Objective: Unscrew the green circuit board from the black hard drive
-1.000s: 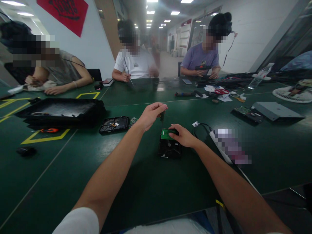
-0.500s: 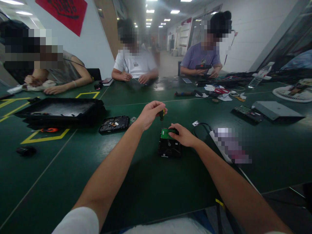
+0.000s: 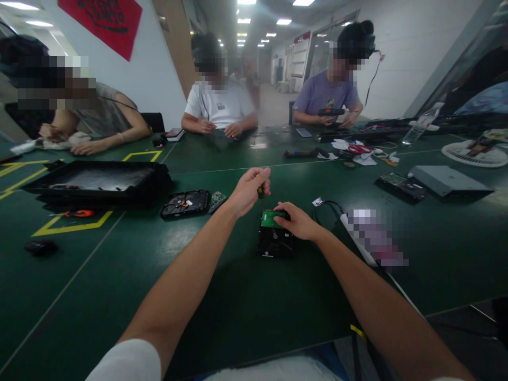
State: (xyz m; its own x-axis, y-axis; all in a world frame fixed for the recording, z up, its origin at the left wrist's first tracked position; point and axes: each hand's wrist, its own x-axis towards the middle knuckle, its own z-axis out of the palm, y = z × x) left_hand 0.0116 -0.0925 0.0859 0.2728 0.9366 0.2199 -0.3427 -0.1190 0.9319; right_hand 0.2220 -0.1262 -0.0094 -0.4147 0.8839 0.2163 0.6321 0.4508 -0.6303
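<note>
A black hard drive (image 3: 275, 244) lies flat on the green table in front of me. Its green circuit board (image 3: 268, 219) faces up at the far end. My left hand (image 3: 250, 191) is closed around a small screwdriver (image 3: 261, 192) with a yellow and dark handle. The shaft points down at the far edge of the drive; whether its tip sits in a screw is too small to tell. My right hand (image 3: 297, 220) grips the drive's right side, with the thumb lying on the circuit board and the fingers over the far edge.
Left of the drive lie another hard drive (image 3: 186, 204) and a loose circuit board (image 3: 216, 201). Stacked black trays (image 3: 99, 182) stand farther left. A power strip (image 3: 359, 241) is at right, with a grey metal box (image 3: 450, 181) beyond. Three people sit across the table.
My left hand has dropped slightly with the screwdriver, and more of the loose circuit board shows behind the forearm. My right hand keeps its hold on the drive.
</note>
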